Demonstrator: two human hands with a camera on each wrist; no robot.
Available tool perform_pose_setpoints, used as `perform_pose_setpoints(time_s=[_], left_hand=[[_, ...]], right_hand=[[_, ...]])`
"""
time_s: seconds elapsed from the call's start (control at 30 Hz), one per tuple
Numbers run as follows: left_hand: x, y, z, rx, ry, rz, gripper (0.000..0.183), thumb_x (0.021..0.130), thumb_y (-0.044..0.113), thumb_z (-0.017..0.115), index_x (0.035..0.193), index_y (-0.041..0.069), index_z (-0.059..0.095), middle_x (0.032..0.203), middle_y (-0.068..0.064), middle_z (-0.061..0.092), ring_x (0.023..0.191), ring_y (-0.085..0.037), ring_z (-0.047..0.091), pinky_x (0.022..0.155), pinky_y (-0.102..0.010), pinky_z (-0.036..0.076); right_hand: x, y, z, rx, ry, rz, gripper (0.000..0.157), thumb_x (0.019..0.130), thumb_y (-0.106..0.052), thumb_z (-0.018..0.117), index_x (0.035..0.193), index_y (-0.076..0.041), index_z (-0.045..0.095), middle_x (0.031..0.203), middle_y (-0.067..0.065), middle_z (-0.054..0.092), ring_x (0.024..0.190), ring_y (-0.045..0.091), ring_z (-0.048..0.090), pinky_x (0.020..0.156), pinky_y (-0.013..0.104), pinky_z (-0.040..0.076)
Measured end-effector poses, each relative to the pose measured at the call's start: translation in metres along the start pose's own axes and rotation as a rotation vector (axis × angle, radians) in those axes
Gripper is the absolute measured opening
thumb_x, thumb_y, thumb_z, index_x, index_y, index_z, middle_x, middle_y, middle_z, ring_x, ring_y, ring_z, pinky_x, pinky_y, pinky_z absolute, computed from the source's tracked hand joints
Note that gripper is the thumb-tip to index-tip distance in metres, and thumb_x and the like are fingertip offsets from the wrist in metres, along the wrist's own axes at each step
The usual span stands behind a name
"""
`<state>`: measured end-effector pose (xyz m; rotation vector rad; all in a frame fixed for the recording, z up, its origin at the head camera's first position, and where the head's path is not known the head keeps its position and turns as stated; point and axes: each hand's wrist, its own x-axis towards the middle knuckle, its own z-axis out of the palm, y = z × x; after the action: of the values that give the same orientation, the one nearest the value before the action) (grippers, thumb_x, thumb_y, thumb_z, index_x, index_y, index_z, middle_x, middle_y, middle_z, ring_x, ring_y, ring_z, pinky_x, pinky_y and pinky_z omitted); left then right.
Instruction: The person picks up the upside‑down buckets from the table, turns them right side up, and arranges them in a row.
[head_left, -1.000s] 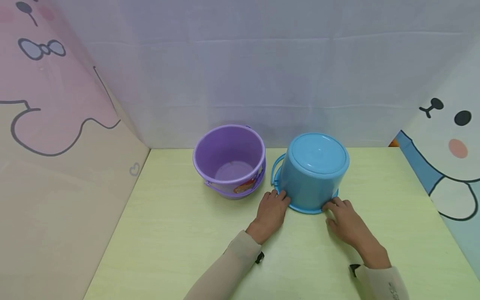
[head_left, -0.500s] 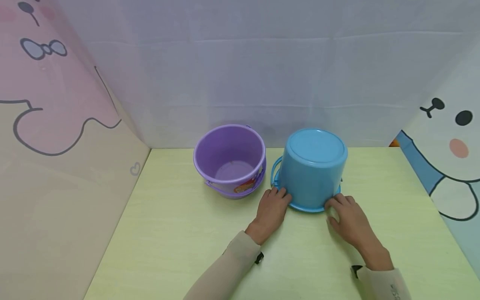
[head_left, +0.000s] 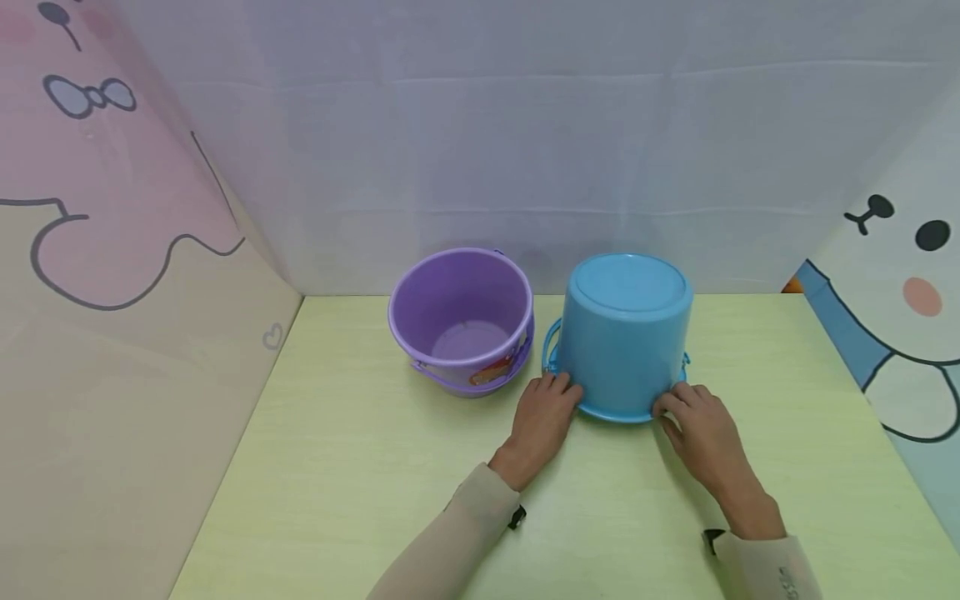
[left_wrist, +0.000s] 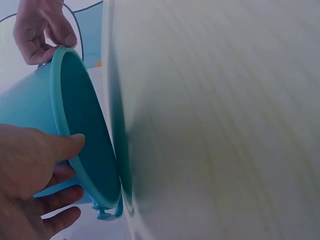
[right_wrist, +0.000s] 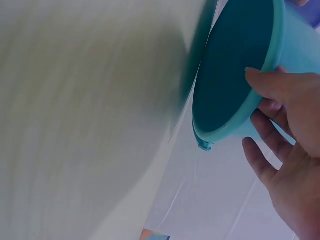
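Observation:
A blue bucket stands upside down toward the back of the table, tilted, its base facing up. Its near rim is raised off the tabletop, as both wrist views show. My left hand pinches the near rim on the left, thumb inside the bucket and fingers outside. On the right side of the same rim, my right hand grips in the same way, its thumb inside the mouth. The bucket's handle hangs at its left side. Just left of it a purple bucket sits upright, mouth up.
The pale yellow-green table ends at a white cloth wall close behind both buckets. Printed panels with cartoon animals flank it, a pink and cream one on the left and a white and blue one on the right.
The blue bucket has tipped away from me, so its base shows flatter and higher and its near rim has risen slightly. My right hand moved up a little with the rim. The purple bucket stayed put.

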<state>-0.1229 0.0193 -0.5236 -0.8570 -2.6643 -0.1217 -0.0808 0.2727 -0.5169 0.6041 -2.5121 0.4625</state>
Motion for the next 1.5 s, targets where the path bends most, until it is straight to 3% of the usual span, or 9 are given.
perform_pose_setpoints(time_s=[0.23, 0.77, 0.97, 1.2, 1.5], left_hand=[[0.000, -0.002, 0.001, -0.044, 0.037, 0.003, 0.010, 0.097, 0.026, 0.077, 0.101, 0.021, 0.070, 0.100, 0.003, 0.060, 0.093, -0.015, 0.059, 0.082, -0.028, 0.052], [-0.002, -0.005, 0.003, -0.033, 0.137, 0.048, 0.008, 0.097, 0.024, 0.073, 0.096, 0.020, 0.067, 0.091, 0.003, 0.056, 0.084, -0.014, 0.058, 0.078, -0.027, 0.050], [-0.002, -0.007, 0.001, -0.074, 0.163, 0.064, 0.011, 0.096, 0.023, 0.076, 0.094, 0.017, 0.066, 0.089, 0.001, 0.055, 0.081, -0.015, 0.057, 0.073, -0.027, 0.051], [-0.003, -0.007, -0.005, -0.151, 0.167, 0.089, 0.010, 0.096, 0.015, 0.075, 0.094, 0.013, 0.066, 0.089, -0.001, 0.054, 0.078, -0.016, 0.055, 0.066, -0.026, 0.050], [-0.004, -0.009, -0.011, -0.224, 0.129, 0.079, 0.008, 0.100, 0.010, 0.072, 0.097, 0.011, 0.065, 0.094, -0.002, 0.055, 0.086, -0.017, 0.056, 0.069, -0.023, 0.052]], right_hand=[[0.002, 0.001, -0.001, 0.004, 0.049, -0.039, 0.044, 0.060, 0.015, 0.094, 0.084, -0.009, 0.066, 0.087, 0.006, 0.061, 0.074, 0.030, 0.059, 0.059, 0.048, 0.048], [0.003, -0.002, -0.007, 0.047, 0.074, -0.066, 0.045, 0.058, 0.019, 0.092, 0.086, -0.006, 0.068, 0.088, 0.007, 0.064, 0.075, 0.029, 0.060, 0.062, 0.047, 0.051], [0.004, -0.006, -0.012, 0.059, 0.085, -0.046, 0.046, 0.058, 0.021, 0.092, 0.088, -0.006, 0.068, 0.092, 0.007, 0.063, 0.082, 0.028, 0.060, 0.066, 0.047, 0.054], [0.005, -0.007, -0.015, 0.058, 0.076, -0.042, 0.046, 0.060, 0.020, 0.091, 0.090, -0.006, 0.068, 0.094, 0.007, 0.062, 0.085, 0.028, 0.059, 0.065, 0.048, 0.056], [0.005, -0.009, -0.019, 0.050, 0.045, -0.020, 0.047, 0.059, 0.019, 0.092, 0.091, -0.005, 0.068, 0.094, 0.009, 0.063, 0.087, 0.029, 0.061, 0.068, 0.048, 0.056]])
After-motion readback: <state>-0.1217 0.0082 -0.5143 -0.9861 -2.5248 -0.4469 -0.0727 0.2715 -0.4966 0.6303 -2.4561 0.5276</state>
